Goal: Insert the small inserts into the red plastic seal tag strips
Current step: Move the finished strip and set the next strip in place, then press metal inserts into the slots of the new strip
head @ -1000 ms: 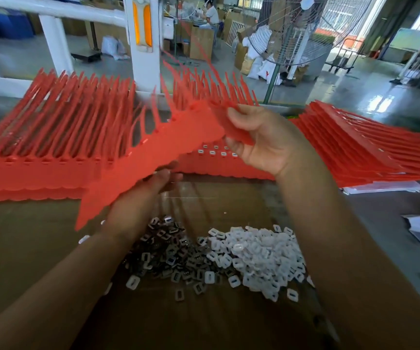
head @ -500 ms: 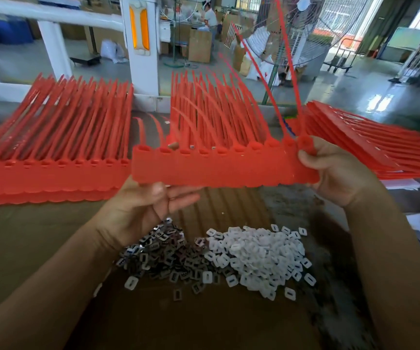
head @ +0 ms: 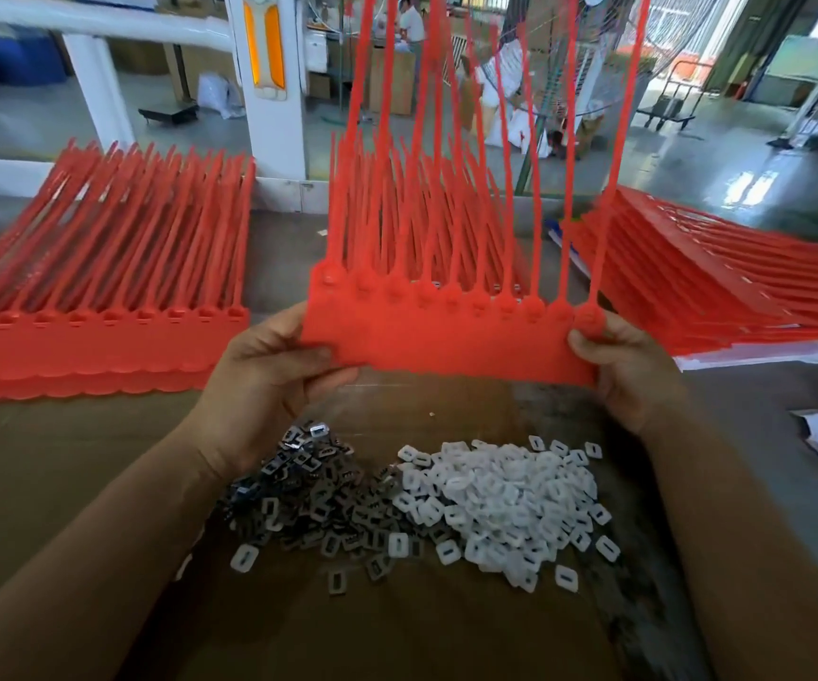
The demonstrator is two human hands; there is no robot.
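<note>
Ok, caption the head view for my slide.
Left hand and right hand hold red strip above dark inserts and white inserts.

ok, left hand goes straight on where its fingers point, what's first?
The left hand grips the red strip; its fingers point right along the lower edge, so next is probably the right hand at the other end.

Held strip (head: 446,336) — tails cut off above; right stack (head: 741,277) blurred.
</note>
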